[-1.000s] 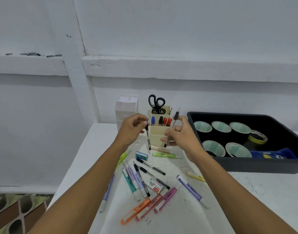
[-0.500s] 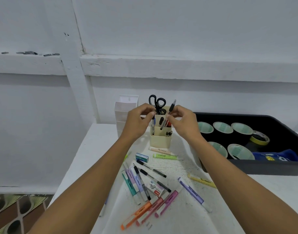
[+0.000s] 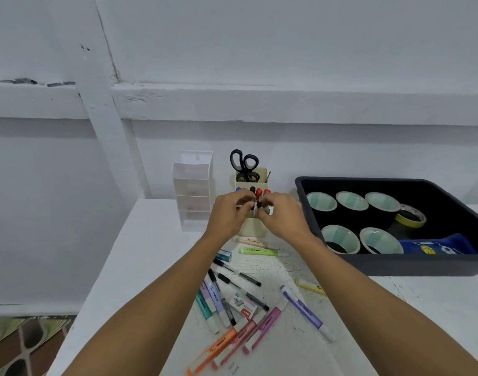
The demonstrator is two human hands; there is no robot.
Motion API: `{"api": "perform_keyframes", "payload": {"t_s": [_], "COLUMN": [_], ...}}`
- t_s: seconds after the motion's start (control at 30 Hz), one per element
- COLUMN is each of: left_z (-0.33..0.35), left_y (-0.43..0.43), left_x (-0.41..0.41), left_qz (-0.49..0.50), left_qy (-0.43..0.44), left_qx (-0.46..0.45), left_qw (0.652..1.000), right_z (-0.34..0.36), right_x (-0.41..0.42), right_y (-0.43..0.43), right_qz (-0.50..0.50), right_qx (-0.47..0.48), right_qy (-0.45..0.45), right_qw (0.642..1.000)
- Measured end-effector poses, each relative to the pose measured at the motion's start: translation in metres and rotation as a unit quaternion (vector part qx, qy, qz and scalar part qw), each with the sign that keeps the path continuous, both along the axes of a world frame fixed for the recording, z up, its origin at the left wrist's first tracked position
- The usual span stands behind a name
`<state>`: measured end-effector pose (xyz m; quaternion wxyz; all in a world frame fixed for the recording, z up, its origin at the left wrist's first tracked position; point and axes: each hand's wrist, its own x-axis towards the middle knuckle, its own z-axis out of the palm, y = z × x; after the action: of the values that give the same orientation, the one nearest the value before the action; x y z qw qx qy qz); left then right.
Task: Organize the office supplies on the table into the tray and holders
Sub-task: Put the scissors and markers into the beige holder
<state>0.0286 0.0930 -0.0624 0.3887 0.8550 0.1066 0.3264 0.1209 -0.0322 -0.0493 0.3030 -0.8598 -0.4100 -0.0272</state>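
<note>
Both hands meet at the cream pen holder (image 3: 252, 230) at the back of the white table. My left hand (image 3: 228, 215) pinches the top of a black pen, and my right hand (image 3: 285, 217) pinches a second black pen (image 3: 259, 204). Both pens stand upright and are sunk into the holder's front compartment, mostly hidden by my fingers. Blue, black and red markers (image 3: 258, 192) fill the middle compartment and black scissors (image 3: 244, 164) stand in the back one. Loose highlighters, such as the purple one (image 3: 303, 310), lie on the table near me, along with black pens (image 3: 240, 274).
An empty white tiered holder (image 3: 193, 188) stands left of the cream one. The black tray (image 3: 395, 265) on the right holds several tape rolls and a blue item. A green highlighter (image 3: 256, 251), a staples box (image 3: 243, 308) and a small blue box (image 3: 224, 255) lie among the loose supplies.
Both hands carried a black pen each from above the table to the cream holder and lowered them into its front compartment. The pens now stand nearly fully inside.
</note>
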Motion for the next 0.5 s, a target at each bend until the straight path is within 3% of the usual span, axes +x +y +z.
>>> {"api": "perform_keyframes", "payload": {"t_s": [0.5], "left_z": [-0.009], "left_y": [-0.004], "left_x": [-0.002], "left_qz": [-0.033], "left_qy": [0.035], "left_qx": [0.014], "left_qw": [0.999], "right_z": [-0.013], "right_x": [0.003], "right_y": [-0.009], "right_qz": [0.015], "right_qx": [-0.003], "right_qy": [0.008], "right_qw": [1.0]}}
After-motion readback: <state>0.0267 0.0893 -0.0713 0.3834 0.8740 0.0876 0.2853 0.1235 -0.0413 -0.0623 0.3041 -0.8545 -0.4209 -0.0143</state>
